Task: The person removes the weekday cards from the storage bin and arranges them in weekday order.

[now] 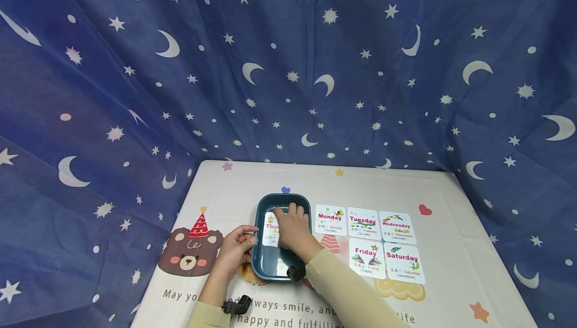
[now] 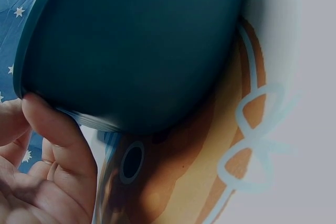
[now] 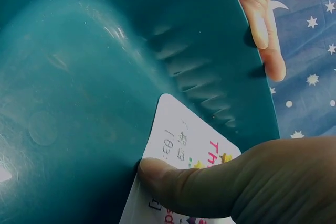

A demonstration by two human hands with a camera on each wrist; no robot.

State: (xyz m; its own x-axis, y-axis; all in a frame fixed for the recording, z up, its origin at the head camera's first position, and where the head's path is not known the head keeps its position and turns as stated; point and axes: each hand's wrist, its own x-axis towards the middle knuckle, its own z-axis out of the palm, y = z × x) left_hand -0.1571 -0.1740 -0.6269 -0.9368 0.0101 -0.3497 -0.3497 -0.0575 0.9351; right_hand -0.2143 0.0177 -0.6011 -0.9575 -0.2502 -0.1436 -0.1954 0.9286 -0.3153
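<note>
A dark teal plastic tray (image 1: pixel 272 263) with a raised rim lies on the printed tablecloth. My left hand (image 1: pixel 235 250) is at its left side and grips the rim, thumb (image 2: pixel 58 129) against the outer wall and fingertips (image 3: pixel 258 32) over the edge. Inside the tray, my right hand (image 1: pixel 295 228) holds a white card (image 1: pixel 270 229) that begins "Thu". The right thumb (image 3: pixel 184 182) lies across the card's printed face, covering part of the lettering; the other fingers are hidden behind it in the right wrist view.
Right of the tray, "Monday" (image 1: pixel 330 220), "Tuesday" (image 1: pixel 363 224) and "Wednesday" (image 1: pixel 397 228) cards form a row. Below them lie the "Friday" (image 1: pixel 367 259) and "Saturday" (image 1: pixel 404 263) cards. A blue curtain (image 1: pixel 288 67) with moons and stars hangs behind the table.
</note>
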